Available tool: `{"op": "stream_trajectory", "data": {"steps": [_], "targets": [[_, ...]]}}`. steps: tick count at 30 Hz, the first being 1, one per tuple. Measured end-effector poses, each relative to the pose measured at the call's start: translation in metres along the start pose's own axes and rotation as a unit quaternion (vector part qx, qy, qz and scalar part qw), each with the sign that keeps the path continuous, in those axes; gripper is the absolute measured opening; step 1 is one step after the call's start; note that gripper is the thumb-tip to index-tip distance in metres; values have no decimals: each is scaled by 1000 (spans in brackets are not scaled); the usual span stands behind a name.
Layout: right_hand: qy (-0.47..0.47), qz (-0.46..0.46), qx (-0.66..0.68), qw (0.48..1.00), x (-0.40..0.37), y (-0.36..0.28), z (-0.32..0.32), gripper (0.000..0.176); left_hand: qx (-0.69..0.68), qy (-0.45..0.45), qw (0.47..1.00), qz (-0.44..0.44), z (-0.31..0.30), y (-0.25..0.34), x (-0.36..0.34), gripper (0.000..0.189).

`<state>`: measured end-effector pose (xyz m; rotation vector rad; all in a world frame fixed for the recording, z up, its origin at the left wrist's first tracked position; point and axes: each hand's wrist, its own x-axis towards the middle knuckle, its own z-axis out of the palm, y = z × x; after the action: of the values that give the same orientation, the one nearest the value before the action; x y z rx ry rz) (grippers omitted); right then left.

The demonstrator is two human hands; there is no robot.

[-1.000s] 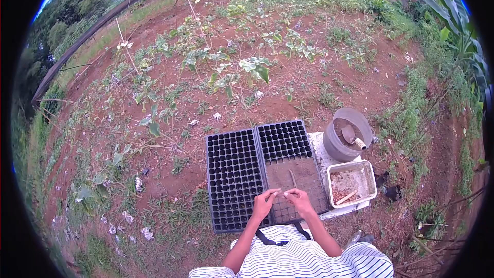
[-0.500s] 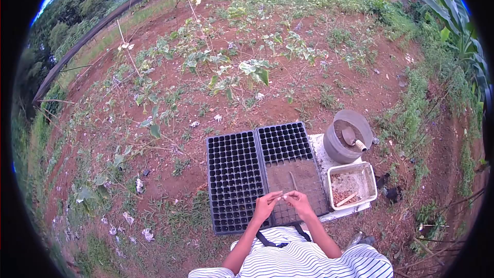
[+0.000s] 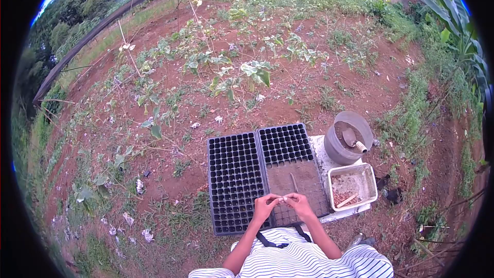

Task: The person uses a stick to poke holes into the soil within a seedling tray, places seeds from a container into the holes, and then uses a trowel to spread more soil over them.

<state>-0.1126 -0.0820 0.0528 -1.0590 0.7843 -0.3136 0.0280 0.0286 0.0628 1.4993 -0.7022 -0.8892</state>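
Observation:
My left hand (image 3: 265,207) and my right hand (image 3: 299,206) meet fingertip to fingertip above the near part of the right seed tray (image 3: 288,145). Both are pinched closed around something small and pale that I cannot make out. Brown soil (image 3: 280,175) fills the nearer cells of that tray, while its far cells are black and hollow. A thin brown stick (image 3: 294,181) lies on the soil just beyond my fingers. Beside it, on the left, is a second black tray (image 3: 234,175) with hollow cells.
Right of the trays, a white board (image 3: 320,155) carries a round grey bucket (image 3: 337,146) with soil and a scoop (image 3: 350,137). Nearer stands a cream rectangular tub (image 3: 374,180) holding small reddish-brown bits and a pale wooden piece (image 3: 347,200). Leafy plants (image 3: 254,72) grow beyond.
My fingertips have come closer together, with the right hand shifted slightly left. The rest of the scene has barely moved.

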Motion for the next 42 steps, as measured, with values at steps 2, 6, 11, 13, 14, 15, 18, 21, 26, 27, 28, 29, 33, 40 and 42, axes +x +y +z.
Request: {"op": "stream_trajectory", "data": {"steps": [2, 6, 11, 13, 14, 15, 18, 21, 26, 27, 28, 29, 33, 40, 42], "targets": [[-4, -9, -5, 1000, -3, -6, 4, 19, 14, 8, 1000, 9, -1, -3, 0, 14], [-18, -24, -10, 1000, -7, -15, 8, 20, 53, 26, 998, 22, -1, -1, 0, 15], [-22, -29, -44, 998, -7, -16, 6, 22, 72, 14, 997, 14, -1, 3, -1, 13], [-23, -28, -50, 998, -8, -17, 6, 22, 74, 9, 997, 11, -1, 2, -1, 13], [-24, -36, -61, 997, -6, -17, 6, 21, 78, 7, 997, 11, -1, 2, -1, 13], [-24, -45, -73, 996, -6, -17, 6, 21, 77, 5, 997, 2, -2, 2, -2, 14], [-24, -55, -101, 993, -2, -17, 5, 17, 63, 1, 998, 1, -1, -3, -2, 16], [-24, -58, -128, 990, 7, -18, 3, 14, 74, 12, 997, -15, -1, -1, -4, 16], [31, -94, -211, 973, 53, -25, -7, 13, 327, 70, 936, 109, -12, -23, 5, 32], [46, -109, -235, 965, 64, -31, -7, 13, 334, 4, 942, 41, -18, -36, 9, 68], [44, -107, -235, 965, 79, -32, -9, 13, 334, 5, 942, 38, -17, -39, 10, 68], [65, -119, -287, 948, 95, -32, -9, 13, 404, 4, 915, 15, -15, -42, 10, 85], [84, -161, -392, 902, 140, -39, 1, 13, 502, -23, 864, -3, -12, -73, 8, 134], [64, -306, -515, 799, 190, -32, 23, 9, 538, -39, 842, 10, -14, -73, 5, 143], [62, -287, -499, 816, 195, -29, 28, 6, 542, -43, 840, 4, -14, -72, 5, 143]]}}
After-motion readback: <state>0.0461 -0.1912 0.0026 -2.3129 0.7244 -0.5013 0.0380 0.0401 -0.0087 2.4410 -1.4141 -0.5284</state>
